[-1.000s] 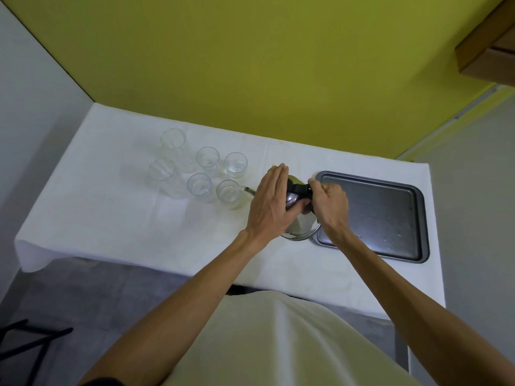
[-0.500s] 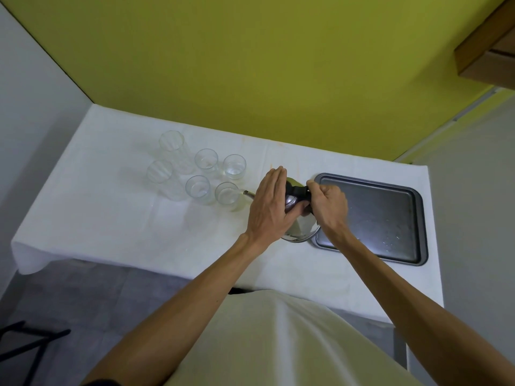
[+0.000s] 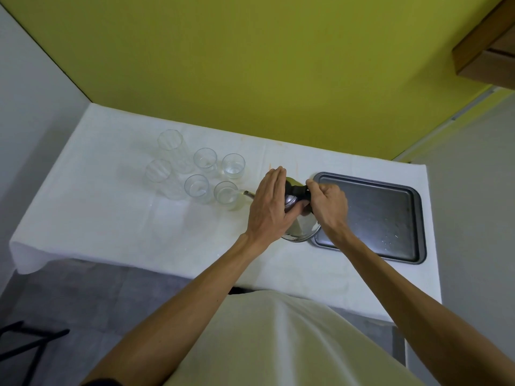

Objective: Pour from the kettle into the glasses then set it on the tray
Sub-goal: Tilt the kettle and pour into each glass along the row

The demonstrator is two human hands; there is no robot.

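A steel kettle (image 3: 299, 228) with a black handle sits tilted between my hands, its thin spout (image 3: 249, 193) reaching the rim of the nearest small glass (image 3: 227, 195). My right hand (image 3: 328, 206) grips the black handle. My left hand (image 3: 271, 208) lies flat over the kettle's lid and hides most of it. Several clear glasses stand in a cluster to the left: small ones (image 3: 233, 166), (image 3: 197, 188), (image 3: 205, 160) and two taller ones (image 3: 170, 147), (image 3: 158, 176). A dark metal tray (image 3: 390, 218) lies just right of the kettle.
Everything stands on a table with a white cloth (image 3: 111, 213), set against a yellow wall (image 3: 250, 65). A wooden shelf corner (image 3: 487, 51) juts out at the upper right. Grey floor and a black frame (image 3: 25, 346) show at the lower left.
Hands and kettle hold nearly the same pose across the frames; the spout stays at the near small glass. The small shift of the whole scene comes from the camera.
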